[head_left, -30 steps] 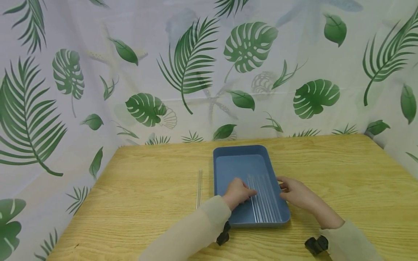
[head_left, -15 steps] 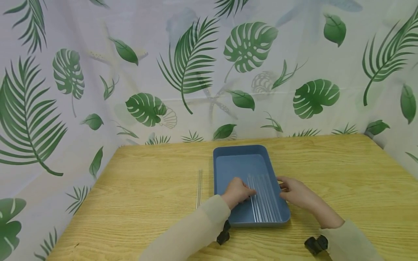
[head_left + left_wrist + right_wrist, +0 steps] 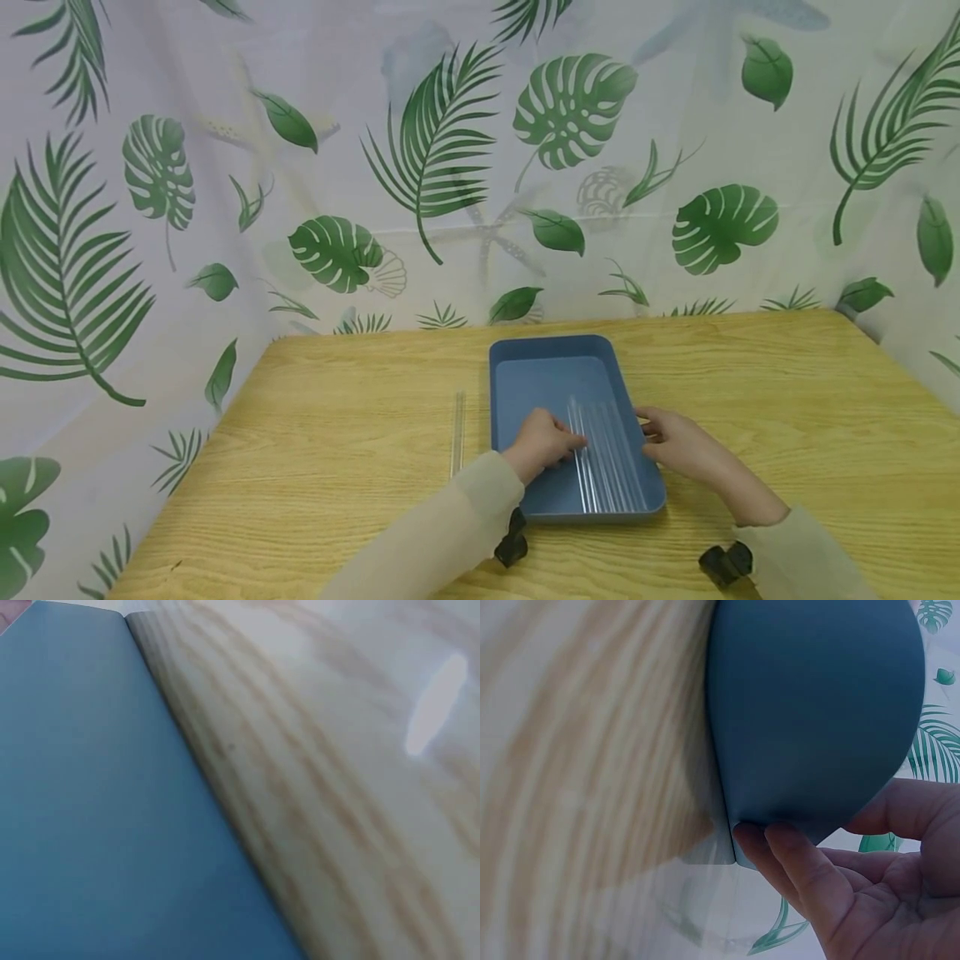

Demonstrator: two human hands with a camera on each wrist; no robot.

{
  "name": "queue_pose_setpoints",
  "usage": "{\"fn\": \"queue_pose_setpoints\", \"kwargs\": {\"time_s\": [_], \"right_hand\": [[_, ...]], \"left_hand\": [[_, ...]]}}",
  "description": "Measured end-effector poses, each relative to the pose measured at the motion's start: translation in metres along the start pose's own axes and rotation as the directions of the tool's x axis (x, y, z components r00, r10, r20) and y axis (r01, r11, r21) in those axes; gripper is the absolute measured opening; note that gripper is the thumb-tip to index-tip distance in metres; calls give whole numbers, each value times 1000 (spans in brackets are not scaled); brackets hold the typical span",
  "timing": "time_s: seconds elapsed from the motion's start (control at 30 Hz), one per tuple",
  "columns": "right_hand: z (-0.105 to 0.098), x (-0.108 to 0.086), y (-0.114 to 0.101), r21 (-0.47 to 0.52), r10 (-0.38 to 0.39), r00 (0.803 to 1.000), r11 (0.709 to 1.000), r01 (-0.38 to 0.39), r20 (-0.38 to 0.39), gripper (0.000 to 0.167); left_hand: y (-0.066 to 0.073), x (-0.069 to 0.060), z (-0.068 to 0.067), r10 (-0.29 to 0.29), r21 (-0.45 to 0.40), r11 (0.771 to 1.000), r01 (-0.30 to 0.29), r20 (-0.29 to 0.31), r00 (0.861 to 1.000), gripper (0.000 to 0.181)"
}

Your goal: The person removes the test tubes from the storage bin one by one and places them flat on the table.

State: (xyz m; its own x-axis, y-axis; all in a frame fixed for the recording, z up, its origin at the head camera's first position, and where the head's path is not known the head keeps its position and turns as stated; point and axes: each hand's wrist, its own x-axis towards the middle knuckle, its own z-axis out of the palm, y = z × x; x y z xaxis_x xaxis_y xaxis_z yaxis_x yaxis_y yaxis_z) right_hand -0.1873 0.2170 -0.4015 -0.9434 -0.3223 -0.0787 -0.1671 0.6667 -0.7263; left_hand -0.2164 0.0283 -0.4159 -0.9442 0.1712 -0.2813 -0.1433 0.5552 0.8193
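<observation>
- Left hand (image 3: 542, 442): reaches over the left wall of the tray; thumb and fingertips pinch the leftmost clear rod (image 3: 582, 479) near its middle. Undersides of the fingers hidden.
- Right hand (image 3: 678, 442): fingers loosely bent and spread a little, tips against the outer side of the tray's right wall. The right wrist view shows two fingertips low on that wall, another digit higher up, partly behind it.
- Row of clear rods (image 3: 613, 458): several, side by side, lying lengthwise in the near right part of the tray, close to its right wall; exact count lost in glare.
- Blue tray (image 3: 555, 342): shallow, rectangular, rounded corners, flat on the counter between the hands, long side running away from the person.
- Lone clear rod (image 3: 458, 433): on the counter just left of the tray, roughly parallel to its left wall; near end hidden by the left sleeve (image 3: 442, 525).
- Small black device (image 3: 512, 540) at the left cuff; a second black device (image 3: 726, 565) at the right.
- Counter (image 3: 337, 417): yellowish wood grain.
- Behind: pale cloth (image 3: 465, 308) printed with green leaves, starfish and shells.
</observation>
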Motion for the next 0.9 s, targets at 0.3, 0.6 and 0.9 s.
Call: {"fn": "queue_pose_setpoints", "kwargs": {"time_s": [0.3, 0.6, 0.9], "right_hand": [[0, 0, 2, 25, -5, 1000, 1000, 5, 0, 51], [-2, 0, 2, 16, -13, 1000, 1000, 13, 4, 52], [1, -1, 2, 20, -1, 1000, 1000, 1, 3, 51]], "left_hand": [[-1, -2, -1, 30, -25, 999, -31, -13, 999, 19], [1, -11, -6, 126, -100, 987, -126, -3, 992, 15], [-8, -18, -6, 215, -177, 960, -216, -25, 976, 19]]}}
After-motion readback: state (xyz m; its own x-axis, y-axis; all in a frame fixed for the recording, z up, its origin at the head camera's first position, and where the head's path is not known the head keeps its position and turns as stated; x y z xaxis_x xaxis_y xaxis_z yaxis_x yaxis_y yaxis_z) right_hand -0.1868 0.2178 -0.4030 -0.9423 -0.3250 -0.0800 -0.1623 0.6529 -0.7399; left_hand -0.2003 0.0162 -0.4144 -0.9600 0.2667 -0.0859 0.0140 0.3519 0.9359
